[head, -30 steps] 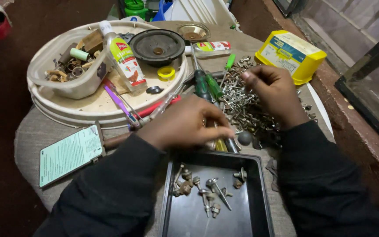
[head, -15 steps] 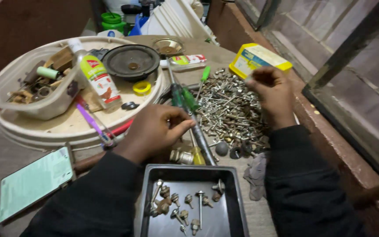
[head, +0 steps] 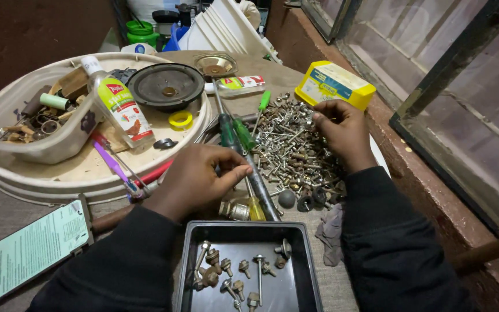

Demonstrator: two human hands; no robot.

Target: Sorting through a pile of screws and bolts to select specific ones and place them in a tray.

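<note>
My left hand (head: 200,180) hovers just above the black tray (head: 187,254). Its thumb and fingers are curled together beside the shafts of two green-handled screwdrivers (head: 230,132); I cannot tell whether it pinches anything. My right hand (head: 342,132) rests on the far side of a pile of screws and bolts (head: 287,153), fingertips pinched on one screw at the pile's top edge. Several rusty screws with washers lie inside the black tray.
A round white tray (head: 82,173) on the left holds a plastic bottle (head: 119,110), a speaker cone (head: 166,86), a yellow tape roll (head: 180,120) and a clear tub (head: 30,147) of parts. A yellow box (head: 333,84) sits behind the pile. A green card (head: 36,248) and grey rag (head: 330,231) lie near me.
My left hand drew back from the screwdrivers toward the tray and its fingers closed into a pinch. My right hand stayed at the pile. The view shifted.
</note>
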